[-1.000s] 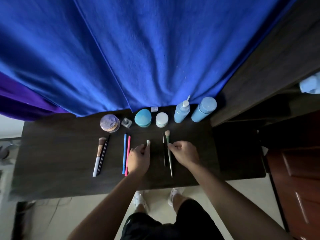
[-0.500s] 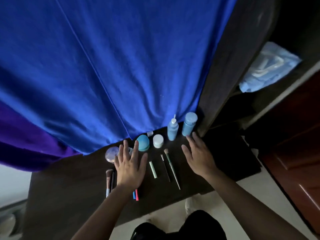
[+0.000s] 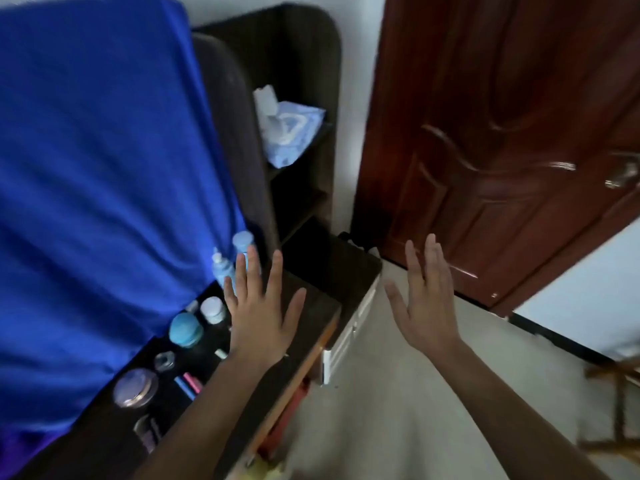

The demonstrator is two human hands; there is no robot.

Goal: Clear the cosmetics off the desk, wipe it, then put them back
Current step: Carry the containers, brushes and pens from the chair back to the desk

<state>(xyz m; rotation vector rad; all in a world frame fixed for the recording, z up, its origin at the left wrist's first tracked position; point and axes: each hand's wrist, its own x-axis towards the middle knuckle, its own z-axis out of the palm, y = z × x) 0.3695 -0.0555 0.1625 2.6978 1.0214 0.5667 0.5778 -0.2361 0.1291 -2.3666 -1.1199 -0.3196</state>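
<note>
Cosmetics (image 3: 186, 329) stand in a row at the back of the counter (image 3: 313, 320), against the blue drape (image 3: 104, 168). Your left hand (image 3: 258, 317) is above them, fingers spread, holding nothing. Your right hand (image 3: 427, 306) is likewise splayed and empty, out beyond the counter edge. Neither of your hands holds a cloth. Judgement: either clearing has not begun or everything is already back; these views cannot settle which.

My left hand (image 3: 258, 317) covers the middle of the dark wooden desk (image 3: 317, 308), hiding whatever lies under it. Its fingers hide part of the two tall light-blue plastic bottles (image 3: 221, 268) at the desk's back edge. My forearm cuts off the pink and blue pens (image 3: 188, 384). Toward the desk's left end, a smeared grey shape (image 3: 147, 433) may be a brush.
</note>
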